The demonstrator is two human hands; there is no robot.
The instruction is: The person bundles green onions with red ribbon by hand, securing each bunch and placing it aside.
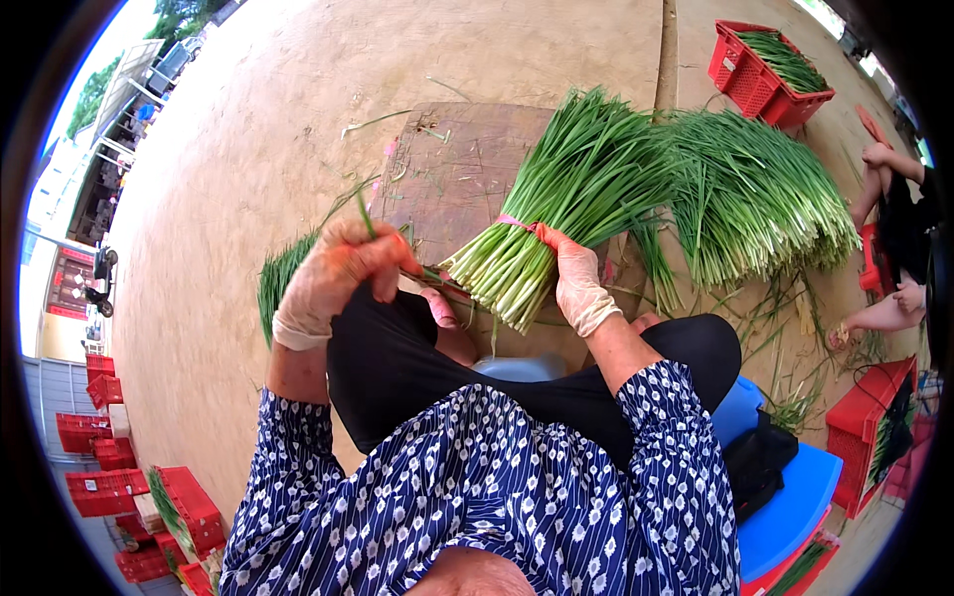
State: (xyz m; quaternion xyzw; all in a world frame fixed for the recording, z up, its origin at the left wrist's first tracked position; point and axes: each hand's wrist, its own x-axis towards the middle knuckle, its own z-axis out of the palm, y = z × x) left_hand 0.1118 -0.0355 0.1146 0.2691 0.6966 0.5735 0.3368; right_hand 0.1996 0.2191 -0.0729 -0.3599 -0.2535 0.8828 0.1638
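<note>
Pale, sunlit ground (219, 169) spreads around a worn wooden board (452, 164). Over its right side rests the bundle of green stalks (596, 164), pale stem ends angled toward the person, a pink band (512, 222) around it. The right hand (574, 278) has its grip closed on the stems beside that band; the left hand (350, 266) seems to pinch a thin green strand (365, 214), apart from the bundle. To work well, the right grip should probably stay firm yet gentle, bruising no stems, while the left draws strays clear without loosening the band. A loose heap of stalks (750, 194) lies just beyond, with a red crate (740, 79) behind.
</note>
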